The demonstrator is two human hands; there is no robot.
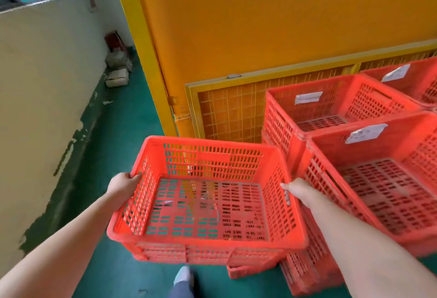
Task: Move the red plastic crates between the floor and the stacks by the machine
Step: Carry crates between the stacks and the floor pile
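The empty red crate [203, 242] is held between both grips, the left grip [123, 185] curled round its left rim and the right grip [296, 191] curled round its right rim. Just right of the right grip stands a stack [390, 146] of crates, its top one empty. Left of the left grip, open green floor [113, 132] runs to the wall [35, 84], with a yellow mesh guard [236, 108] beyond.

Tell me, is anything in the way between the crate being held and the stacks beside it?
Nothing visible. The left hand and right hand grip the held crate; the nearest stack's top crate beside it is empty but for a paper label.
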